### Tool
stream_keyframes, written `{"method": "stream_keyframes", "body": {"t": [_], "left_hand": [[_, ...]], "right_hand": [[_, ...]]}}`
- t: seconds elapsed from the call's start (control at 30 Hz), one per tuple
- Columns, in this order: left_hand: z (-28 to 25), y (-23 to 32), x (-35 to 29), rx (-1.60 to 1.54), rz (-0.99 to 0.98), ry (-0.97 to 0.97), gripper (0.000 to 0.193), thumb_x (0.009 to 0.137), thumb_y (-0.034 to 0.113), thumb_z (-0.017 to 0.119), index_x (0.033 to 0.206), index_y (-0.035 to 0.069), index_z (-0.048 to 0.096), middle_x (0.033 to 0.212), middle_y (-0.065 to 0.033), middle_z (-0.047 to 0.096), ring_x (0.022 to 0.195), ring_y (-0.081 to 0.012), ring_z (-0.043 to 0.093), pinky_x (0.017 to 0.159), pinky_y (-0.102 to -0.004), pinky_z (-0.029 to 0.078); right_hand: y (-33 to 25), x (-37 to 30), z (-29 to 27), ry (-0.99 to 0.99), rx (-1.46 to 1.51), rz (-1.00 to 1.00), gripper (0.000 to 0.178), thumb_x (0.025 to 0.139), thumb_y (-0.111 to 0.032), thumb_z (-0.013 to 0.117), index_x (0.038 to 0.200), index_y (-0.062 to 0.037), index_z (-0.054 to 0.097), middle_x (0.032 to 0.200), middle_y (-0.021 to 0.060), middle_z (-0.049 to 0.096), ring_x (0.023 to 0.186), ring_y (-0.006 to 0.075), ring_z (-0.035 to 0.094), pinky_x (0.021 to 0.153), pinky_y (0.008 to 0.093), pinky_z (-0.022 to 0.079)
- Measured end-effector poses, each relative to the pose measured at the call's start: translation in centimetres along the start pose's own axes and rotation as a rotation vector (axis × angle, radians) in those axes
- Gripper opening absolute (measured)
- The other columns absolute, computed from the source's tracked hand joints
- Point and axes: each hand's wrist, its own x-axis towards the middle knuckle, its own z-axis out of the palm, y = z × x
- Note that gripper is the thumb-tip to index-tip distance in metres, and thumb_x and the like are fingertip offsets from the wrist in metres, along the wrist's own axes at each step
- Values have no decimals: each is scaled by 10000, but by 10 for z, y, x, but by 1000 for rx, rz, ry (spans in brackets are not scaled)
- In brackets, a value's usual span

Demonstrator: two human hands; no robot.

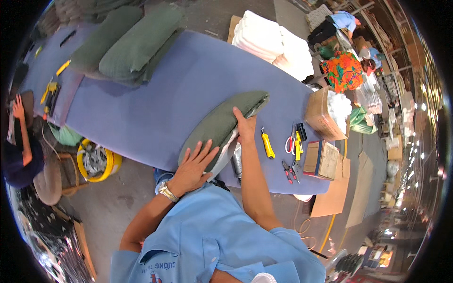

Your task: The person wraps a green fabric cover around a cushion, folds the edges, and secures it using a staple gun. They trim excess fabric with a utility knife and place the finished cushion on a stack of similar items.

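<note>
A long dark green cushion [212, 121] lies tilted across the near edge of the blue-covered table [137, 118], with some white showing along its near side. My left hand [194, 165], a metal watch at its wrist, rests on the cushion's near left part, fingers spread out. Toward the far right end, my right hand [244, 127] grips the cushion's near edge, thumb on top; its other fingers are mostly hidden. Beside my right forearm is a silver cylinder [237, 162], partly covered. A yellow cutter knife [267, 144] lies to the right of that forearm.
Scissors [289, 144], red-handled pliers [287, 172] and a small box [321, 159] are at the table's right, near a carton of white stuffing [323, 113]. Green cushions [141, 42] lie far left. A yellow bucket [118, 166] stands below; a co-worker's hand [19, 108] shows at left.
</note>
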Motion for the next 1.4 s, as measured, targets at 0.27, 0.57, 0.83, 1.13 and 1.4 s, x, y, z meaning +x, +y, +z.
{"method": "stream_keyframes", "body": {"t": [0.27, 0.57, 0.83, 1.13, 1.4], "left_hand": [[-48, -10, 21, -319, 146, -81, 795, 974, 339, 716, 1640, 148, 326, 1722, -163, 246, 1569, -411, 260, 1231, -590, 268], [-181, -126, 0, -1298, -256, 729, 670, 1114, 521, 400, 1639, 114, 309, 1687, -102, 327, 1502, -332, 391, 1230, -500, 301], [-93, -195, -30, -1124, -666, -115, 629, 1112, 492, 446, 1548, 39, 470, 1485, -131, 574, 1346, -252, 560, 1138, -395, 445], [-98, -212, -14, -1178, -491, -122, 596, 1106, 478, 477, 1503, 37, 532, 1448, -98, 608, 1287, -201, 603, 1101, -381, 476], [-84, -153, 1, -1239, -155, -308, 679, 1119, 524, 391, 1612, 57, 372, 1584, -118, 472, 1412, -243, 487, 1191, -392, 371]], "right_hand": [[-32, -16, 0, 45, 38, -119, 741, 823, -133, 793, 1456, 34, 445, 1315, 215, 653, 1226, 345, 649, 1048, 445, 522], [-197, -100, 61, -549, -738, -814, 634, 823, -140, 760, 1427, -111, 569, 1061, 209, 742, 1027, 458, 683, 907, 511, 524], [-52, -110, 136, -655, -1033, -899, 594, 812, -122, 769, 1389, -169, 638, 1409, 104, 647, 1355, 302, 570, 1179, 494, 396], [-20, -169, 130, -258, -626, -488, 749, 892, -233, 760, 1564, -131, 445, 1644, 169, 383, 1462, 378, 445, 1213, 485, 374], [20, -186, 114, 14, -30, 64, 933, 988, -561, 646, 1602, 37, 277, 1567, 297, 433, 1425, 413, 489, 1170, 450, 422]]}}
